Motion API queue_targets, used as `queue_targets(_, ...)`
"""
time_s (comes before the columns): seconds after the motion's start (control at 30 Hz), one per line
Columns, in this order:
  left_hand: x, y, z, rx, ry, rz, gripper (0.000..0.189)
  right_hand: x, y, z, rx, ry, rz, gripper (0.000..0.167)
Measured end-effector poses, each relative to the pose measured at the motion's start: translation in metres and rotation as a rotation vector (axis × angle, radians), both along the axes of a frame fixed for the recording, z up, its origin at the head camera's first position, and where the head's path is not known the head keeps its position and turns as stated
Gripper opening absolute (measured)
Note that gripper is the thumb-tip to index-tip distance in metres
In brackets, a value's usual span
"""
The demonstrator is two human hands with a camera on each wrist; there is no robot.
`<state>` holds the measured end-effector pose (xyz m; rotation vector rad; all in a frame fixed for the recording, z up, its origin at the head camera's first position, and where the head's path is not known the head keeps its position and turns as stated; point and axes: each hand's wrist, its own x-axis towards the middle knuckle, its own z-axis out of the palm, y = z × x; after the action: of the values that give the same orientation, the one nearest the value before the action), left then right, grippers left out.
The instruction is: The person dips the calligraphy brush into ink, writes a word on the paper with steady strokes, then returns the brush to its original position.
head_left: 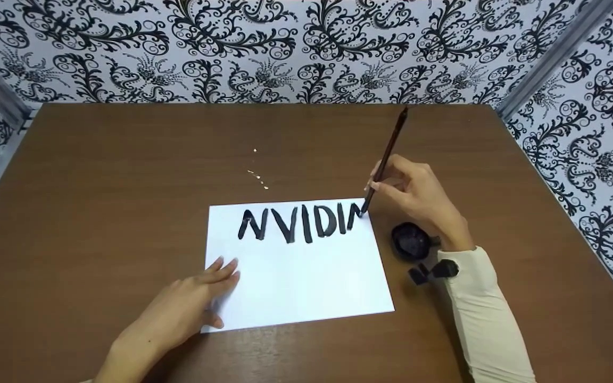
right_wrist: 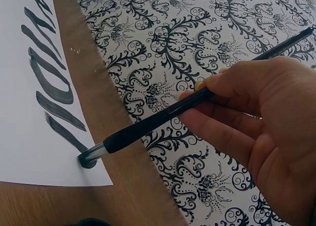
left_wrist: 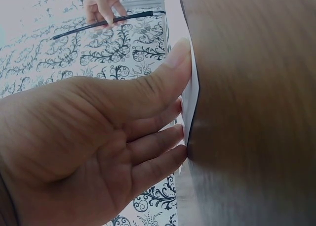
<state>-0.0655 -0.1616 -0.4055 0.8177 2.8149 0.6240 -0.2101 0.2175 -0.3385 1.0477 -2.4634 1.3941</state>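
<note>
My right hand [head_left: 418, 194] pinches a long dark paintbrush [right_wrist: 158, 122] between thumb and fingers. Its handle slants up and away, and its dark wet bristles touch a white sheet of paper [head_left: 296, 282] near the top right corner. Large black painted letters [head_left: 290, 226] run along the upper part of the sheet, and the tip sits at the last stroke on the right. My left hand [head_left: 189, 298] rests on the lower left of the paper, fingers spread and fairly straight. In the left wrist view, its thumb and fingertips press at the paper's edge.
A small round pot [head_left: 411, 242] of dark paint stands right of the sheet, beside my right wrist. A black wrist camera [head_left: 434, 271] sits at the right cuff. Pale flecks [head_left: 257, 177] lie beyond the paper on the brown table [head_left: 125, 159]. Patterned black-and-white wall covering [head_left: 264, 53] surrounds it.
</note>
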Motion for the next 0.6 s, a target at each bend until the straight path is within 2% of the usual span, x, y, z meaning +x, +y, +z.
queue_targets(0.4, 0.0, 0.0, 0.0, -0.005, -0.007, 0.002, 0.073, 0.004, 0.003, 0.004, 0.082, -0.048, -0.011, 0.013)
queue_targets(0.6, 0.0, 0.0, 0.0, -0.004, -0.016, 0.006, 0.073, -0.007, 0.013, -0.012, 0.09, -0.084, -0.007, 0.013)
